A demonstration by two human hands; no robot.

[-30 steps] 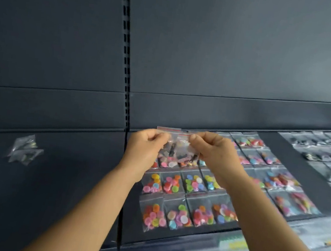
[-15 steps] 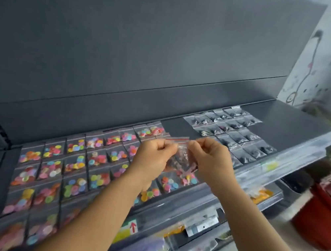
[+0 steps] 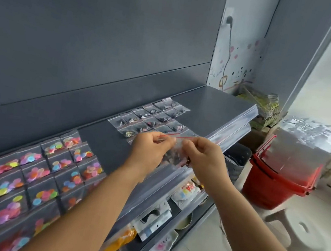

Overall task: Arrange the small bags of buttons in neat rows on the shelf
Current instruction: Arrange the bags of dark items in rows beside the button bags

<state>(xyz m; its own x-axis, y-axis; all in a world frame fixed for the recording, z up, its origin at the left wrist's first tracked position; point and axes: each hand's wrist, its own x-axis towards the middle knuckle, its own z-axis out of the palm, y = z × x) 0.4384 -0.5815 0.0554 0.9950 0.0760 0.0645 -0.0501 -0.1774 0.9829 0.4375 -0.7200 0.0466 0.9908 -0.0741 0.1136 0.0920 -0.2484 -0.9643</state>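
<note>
Head view. Dark grey shelf (image 3: 209,107) with matching back panel (image 3: 88,31) — right end bare up to its clear plastic front edge (image 3: 234,124). Bags of bright buttons (image 3: 49,173) in rows at left; bags of dark buttons (image 3: 155,115) in rows at centre, a bare strip of shelf between the groups. Left hand (image 3: 150,150) and right hand (image 3: 204,158) both pinch the red-striped top of one small clear bag (image 3: 175,156), held above the front edge. Lower shelf (image 3: 169,220) with packaged goods. Red baskets (image 3: 275,182) and pale stool (image 3: 298,231) on tiled floor at right.
</note>
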